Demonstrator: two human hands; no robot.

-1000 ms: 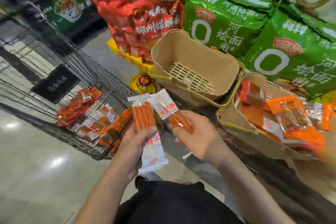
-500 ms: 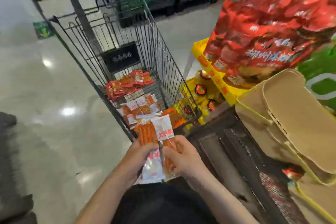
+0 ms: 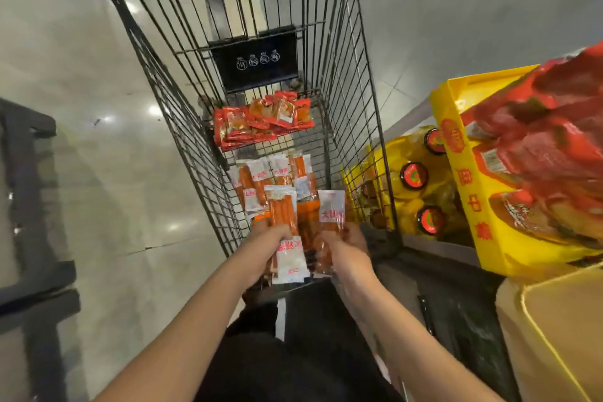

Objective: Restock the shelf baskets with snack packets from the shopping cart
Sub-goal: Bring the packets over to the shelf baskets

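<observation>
Glossy pale floor tiles (image 3: 81,173) spread under you, catching small spots of lamp glare. Your shopping cart (image 3: 346,81) stands straight ahead, a dark wire cage of thin bars with a black plastic plate (image 3: 256,62) on its far end. To your right, a bright yellow cardboard box (image 3: 470,192) holds crinkly red bags (image 3: 548,140), and just beside it sit yellow bottles with red-and-black caps (image 3: 413,176). At the lower right edge you see the smooth tan wall of a shelf basket (image 3: 554,336).

On the cart floor, at the far end, lies a heap of shiny red-orange snack packets (image 3: 261,122). Nearer you is a loose pile of long clear sausage packets (image 3: 277,176), white-labelled with red print, orange sticks showing through the film.

Your left hand (image 3: 264,245) grips one such long packet (image 3: 287,232) round its middle, upright, its white end toward you. Your right hand (image 3: 349,245) curls round a second packet (image 3: 330,219), held upright just beside the first, both over the cart's near end
</observation>
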